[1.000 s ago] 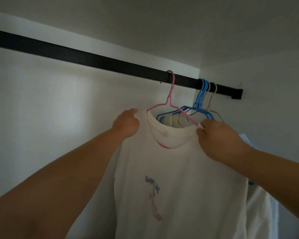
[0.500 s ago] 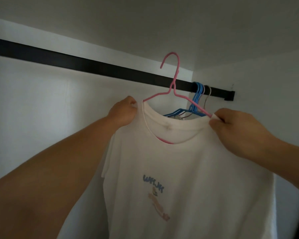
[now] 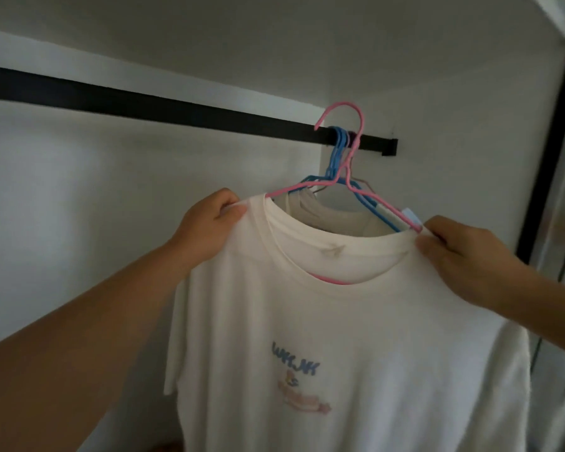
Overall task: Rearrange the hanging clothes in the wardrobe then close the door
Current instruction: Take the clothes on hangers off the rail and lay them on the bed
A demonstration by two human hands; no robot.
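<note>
Head view: left hand [image 3: 209,220] pinches the white T-shirt [image 3: 340,321] at one shoulder, right hand [image 3: 463,256] grips the other. Pink hanger [image 3: 346,158] hook sits raised in front of the black rail [image 3: 144,102], beside the blue hangers [image 3: 335,151]. Advice: keep shoulders level, lower hook squarely over rail, clear of neighbours.

Bare rail [image 3: 144,101] leftward; blue hangers [image 3: 338,148] crowding right end.

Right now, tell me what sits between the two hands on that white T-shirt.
In the head view, between the left hand and right hand runs the T-shirt collar, with the pink hanger rising from it. Blue hangers hang behind.
</note>
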